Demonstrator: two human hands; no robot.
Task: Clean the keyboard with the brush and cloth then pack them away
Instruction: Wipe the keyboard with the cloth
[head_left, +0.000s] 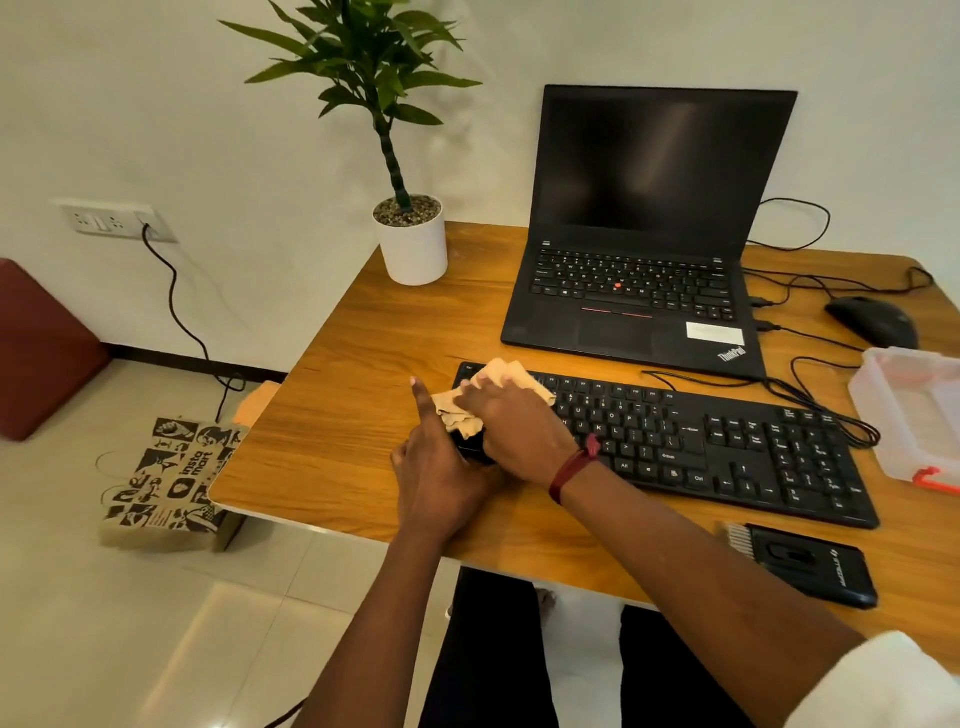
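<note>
A black keyboard (727, 447) lies across the wooden desk (337, 395) in front of the laptop. A crumpled beige cloth (511, 375) sits on the keyboard's left end. My right hand (511, 421) lies on top of the cloth and presses it onto the keys with fingers stretched out. My left hand (441, 470) grips the keyboard's front-left corner, its index finger straight up along the left edge. A black brush (802, 564) with pale bristles rests on the desk near the front right edge, apart from both hands.
An open black laptop (644, 291) stands behind the keyboard, a potted plant (411, 244) at the desk's back left. A mouse (872, 319) and cables lie at the back right. A clear plastic box (914, 415) with an orange latch sits at the right. A paper bag (166, 483) stands on the floor.
</note>
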